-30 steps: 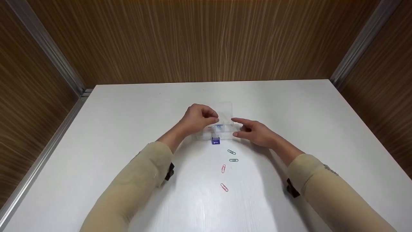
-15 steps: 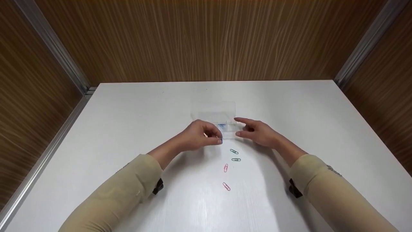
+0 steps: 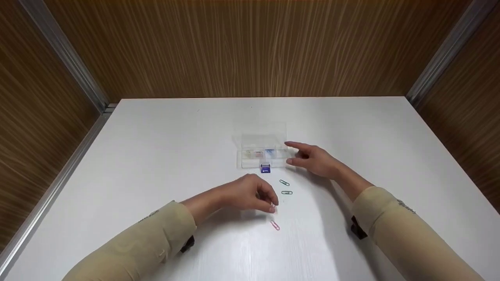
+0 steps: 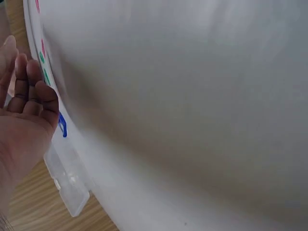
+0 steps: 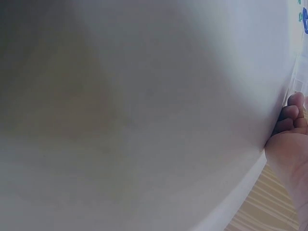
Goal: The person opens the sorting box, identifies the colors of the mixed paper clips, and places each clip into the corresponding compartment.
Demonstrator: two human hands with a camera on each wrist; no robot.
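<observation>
L hand [image 3: 250, 195] now back from clear box [image 3: 261, 153] to near pink clip [image 3: 273, 207], grip curled, pinching it I think. Purple clip [image 3: 265, 168] left at box front. R hand [image 3: 312, 159] steadies box, fingers relaxed.

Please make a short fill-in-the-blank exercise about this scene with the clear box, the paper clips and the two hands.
1. The left hand reaches down to a ____ paper clip.
2. The right hand rests beside the clear ____.
3. Two ____ paper clips lie between the hands.
4. Everything lies on a ____ table.

Missing words: pink; box; green; white
</observation>
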